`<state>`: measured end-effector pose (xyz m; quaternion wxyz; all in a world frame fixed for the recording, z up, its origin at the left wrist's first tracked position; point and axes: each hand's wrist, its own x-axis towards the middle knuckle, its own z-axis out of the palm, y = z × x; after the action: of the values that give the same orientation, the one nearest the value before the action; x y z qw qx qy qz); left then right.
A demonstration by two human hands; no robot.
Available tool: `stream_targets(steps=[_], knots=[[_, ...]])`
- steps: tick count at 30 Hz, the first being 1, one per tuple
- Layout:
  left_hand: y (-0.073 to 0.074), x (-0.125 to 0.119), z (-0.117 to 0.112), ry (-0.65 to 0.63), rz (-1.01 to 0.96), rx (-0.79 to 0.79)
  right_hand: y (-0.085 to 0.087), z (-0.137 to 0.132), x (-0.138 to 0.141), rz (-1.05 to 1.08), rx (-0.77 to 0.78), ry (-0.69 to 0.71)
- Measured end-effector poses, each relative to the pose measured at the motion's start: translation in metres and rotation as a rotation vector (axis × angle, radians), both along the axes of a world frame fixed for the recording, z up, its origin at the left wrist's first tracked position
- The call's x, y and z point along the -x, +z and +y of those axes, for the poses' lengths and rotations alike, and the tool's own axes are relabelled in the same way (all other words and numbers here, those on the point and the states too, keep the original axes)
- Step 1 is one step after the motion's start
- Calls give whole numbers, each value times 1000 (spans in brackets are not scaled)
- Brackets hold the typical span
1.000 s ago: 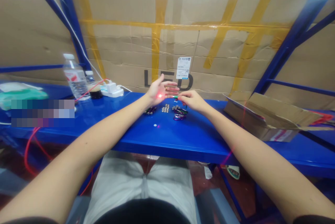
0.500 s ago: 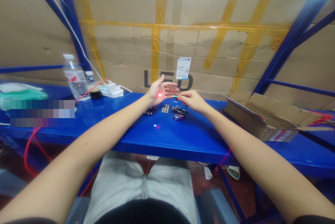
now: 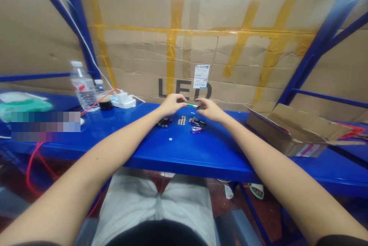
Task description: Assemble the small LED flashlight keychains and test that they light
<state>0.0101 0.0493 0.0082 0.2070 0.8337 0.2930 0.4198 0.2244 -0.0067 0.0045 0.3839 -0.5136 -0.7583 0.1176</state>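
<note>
My left hand [image 3: 171, 104] and my right hand [image 3: 209, 108] meet above the far side of the blue bench [image 3: 201, 154], both pinching a small green pen-shaped light [image 3: 192, 105] held level between them. Below them on the bench lie a bunch of dark pen-shaped lights [image 3: 164, 122], a cluster of small silver button cells [image 3: 181, 120], a heap of coloured carabiner clips [image 3: 196, 124] and one loose silver cell [image 3: 170, 138].
A water bottle [image 3: 82, 86], a dark jar [image 3: 104, 100] and a white power strip [image 3: 123, 100] with a red cable stand at the left. An open cardboard box [image 3: 299, 129] lies at the right. A taped cardboard sheet marked LED [image 3: 186, 46] backs the bench.
My left hand was open, palm toward the light, with a red spot glowing on it. It has turned and closed onto the green light; the red spot is gone.
</note>
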Motion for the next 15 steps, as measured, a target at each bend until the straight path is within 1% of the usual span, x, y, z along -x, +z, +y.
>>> stream_targets(steps=[3, 7, 11, 15], knots=[[-2, 7, 9, 80, 15, 12, -2, 11, -2, -47, 14, -26], [-6, 13, 16, 132, 45, 19, -8, 21, -3, -96, 34, -24], [-10, 16, 21, 177, 44, 22, -9, 20, -3, -126, 31, -88], [-13, 17, 27, 268, 58, 29, -6, 16, -3, -152, 34, -140]])
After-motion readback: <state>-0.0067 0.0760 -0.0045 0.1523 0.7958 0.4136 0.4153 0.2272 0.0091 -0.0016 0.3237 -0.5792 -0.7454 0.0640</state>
